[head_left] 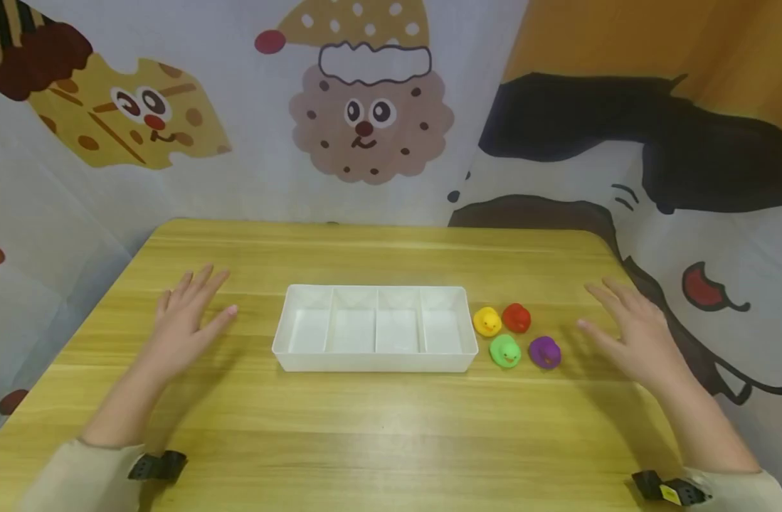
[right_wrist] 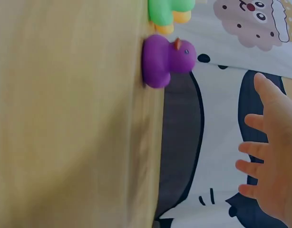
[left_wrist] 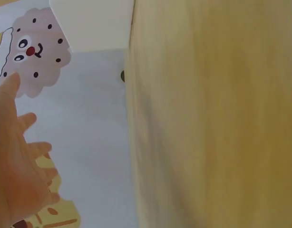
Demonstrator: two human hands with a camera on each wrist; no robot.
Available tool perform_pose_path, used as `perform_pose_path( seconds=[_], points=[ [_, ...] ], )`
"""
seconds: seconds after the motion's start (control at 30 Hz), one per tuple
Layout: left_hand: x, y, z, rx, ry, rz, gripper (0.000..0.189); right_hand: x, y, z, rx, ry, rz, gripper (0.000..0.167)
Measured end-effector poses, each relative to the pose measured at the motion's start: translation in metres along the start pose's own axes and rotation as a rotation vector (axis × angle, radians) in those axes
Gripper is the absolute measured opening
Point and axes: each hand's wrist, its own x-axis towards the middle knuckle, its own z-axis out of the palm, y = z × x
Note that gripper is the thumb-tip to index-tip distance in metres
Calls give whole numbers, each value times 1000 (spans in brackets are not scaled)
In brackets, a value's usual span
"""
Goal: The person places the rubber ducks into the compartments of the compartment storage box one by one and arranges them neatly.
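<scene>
My left hand point(head_left: 184, 328) hovers over the left side of the table with fingers spread, holding nothing. On the right side my right hand point(head_left: 637, 338) is likewise spread and holds nothing; the purple rubber duck point(head_left: 546, 353) is nearest to it. Beside that duck sit a green duck point(head_left: 506, 351), a red duck point(head_left: 516, 318) and a yellow duck point(head_left: 487, 322), close together. They stand just right of a white tray point(head_left: 375, 363) divided into several compartments, with nothing in them. In the right wrist view the purple duck point(right_wrist: 167, 61) stands upright on the tabletop.
The wooden table point(head_left: 365, 434) has rounded far corners. Behind it hangs a cloth point(head_left: 250, 192) printed with cartoon figures. Dark straps with small devices sit at both wrists, the left device point(head_left: 159, 466) and the right device point(head_left: 671, 489).
</scene>
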Motion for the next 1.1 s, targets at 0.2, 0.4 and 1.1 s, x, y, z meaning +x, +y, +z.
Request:
perform_pose_path(
  seconds=[0.2, 0.4, 1.1],
  points=[
    [1, 4, 11, -220, 44, 45, 59, -5, -8, 10, 107, 3, -26, 58],
    [1, 8, 22, -430, -2, 10, 58, -11, -13, 16, 197, -3, -36, 54],
    [-6, 11, 57, -778, -159, -22, 55, -21, -20, 32, 281, -83, 8, 42]
  ],
)
